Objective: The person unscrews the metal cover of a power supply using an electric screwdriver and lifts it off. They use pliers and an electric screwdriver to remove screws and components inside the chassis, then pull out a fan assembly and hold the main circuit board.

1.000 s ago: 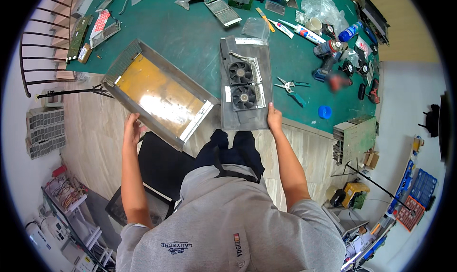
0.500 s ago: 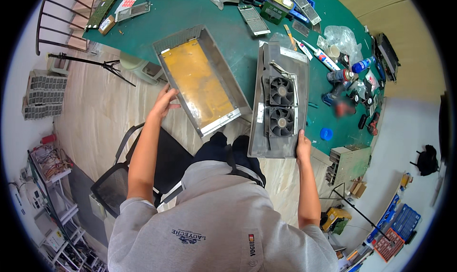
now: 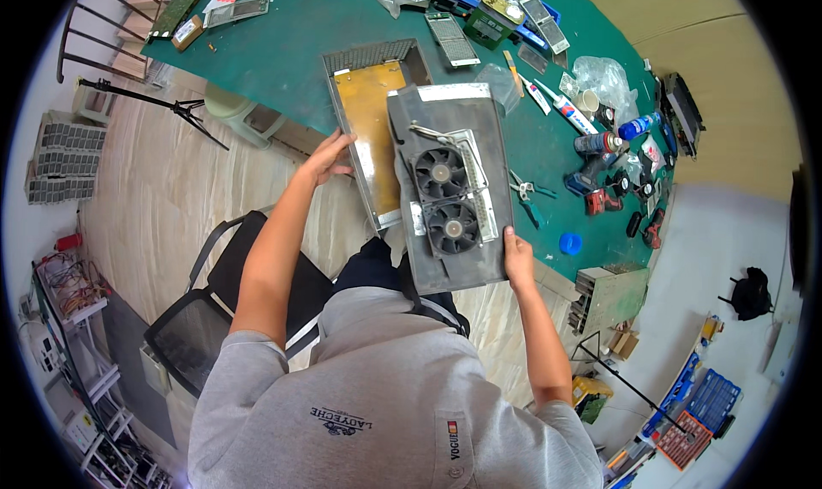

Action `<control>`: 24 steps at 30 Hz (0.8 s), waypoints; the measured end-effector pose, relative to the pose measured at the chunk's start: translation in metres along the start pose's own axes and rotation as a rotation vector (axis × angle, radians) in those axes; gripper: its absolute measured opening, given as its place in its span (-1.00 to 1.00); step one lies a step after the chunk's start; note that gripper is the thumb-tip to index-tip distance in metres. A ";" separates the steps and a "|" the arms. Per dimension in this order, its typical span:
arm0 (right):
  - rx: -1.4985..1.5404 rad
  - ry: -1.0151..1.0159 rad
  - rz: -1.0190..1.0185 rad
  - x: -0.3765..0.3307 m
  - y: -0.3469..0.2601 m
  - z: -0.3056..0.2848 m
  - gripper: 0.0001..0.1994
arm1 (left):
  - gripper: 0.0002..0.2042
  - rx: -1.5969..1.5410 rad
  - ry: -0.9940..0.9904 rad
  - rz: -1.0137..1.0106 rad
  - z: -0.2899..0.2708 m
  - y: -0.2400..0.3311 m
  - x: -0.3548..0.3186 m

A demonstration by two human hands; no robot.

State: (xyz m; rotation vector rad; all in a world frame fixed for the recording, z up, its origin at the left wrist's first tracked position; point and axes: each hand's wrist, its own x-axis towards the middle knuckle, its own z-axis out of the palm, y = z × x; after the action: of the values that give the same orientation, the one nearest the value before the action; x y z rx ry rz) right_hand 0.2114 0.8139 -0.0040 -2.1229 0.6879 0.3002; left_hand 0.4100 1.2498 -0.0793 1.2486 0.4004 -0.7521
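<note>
My left hand (image 3: pixel 330 158) grips the left edge of an open metal case (image 3: pixel 373 53), its fingers partly hidden by the wall. The case has a perforated far end and a yellow sheet (image 3: pixel 368 95) lining its floor. In my right hand (image 3: pixel 519 259) is a dusty grey metal cover (image 3: pixel 497 159), held by its near right edge. Two black fans (image 3: pixel 442 174), a bundle of wires and a pale strip are fixed on the cover's upper face. The cover overlaps the case's right side and hides it. Whether the two touch I cannot tell.
The green table (image 3: pixel 300 26) holds cutting pliers (image 3: pixel 531 199), a blue cap (image 3: pixel 570 243), a power drill (image 3: pixel 603 201), spray cans (image 3: pixel 598 142), a glue tube (image 3: pixel 572 112) and perforated metal plates (image 3: pixel 452 40). A black chair (image 3: pixel 265 258) stands at my left.
The cover has moved left over the case, uncovering the pliers on the table. The case has shifted right and turned straighter, with my left hand on its edge.
</note>
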 end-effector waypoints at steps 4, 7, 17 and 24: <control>-0.036 -0.024 -0.064 0.004 -0.049 0.022 -0.40 | -0.12 -0.318 -0.024 0.060 -0.007 -0.016 -0.023; -0.090 0.003 -0.097 0.022 -0.062 0.037 -0.38 | -0.18 -0.286 0.309 0.176 0.008 -0.041 -0.047; -0.307 0.040 -0.167 0.062 -0.114 0.076 -0.34 | -0.17 0.673 0.439 0.631 0.149 -0.015 -0.108; -0.461 0.139 -0.294 0.072 -0.132 0.101 -0.39 | 0.10 0.733 0.410 0.311 0.150 -0.002 -0.071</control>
State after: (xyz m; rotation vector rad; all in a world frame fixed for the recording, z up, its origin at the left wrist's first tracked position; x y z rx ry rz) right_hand 0.3498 0.9317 -0.0087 -2.6668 0.3979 0.1586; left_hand 0.3403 1.1277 0.0093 2.1159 0.2496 -0.3683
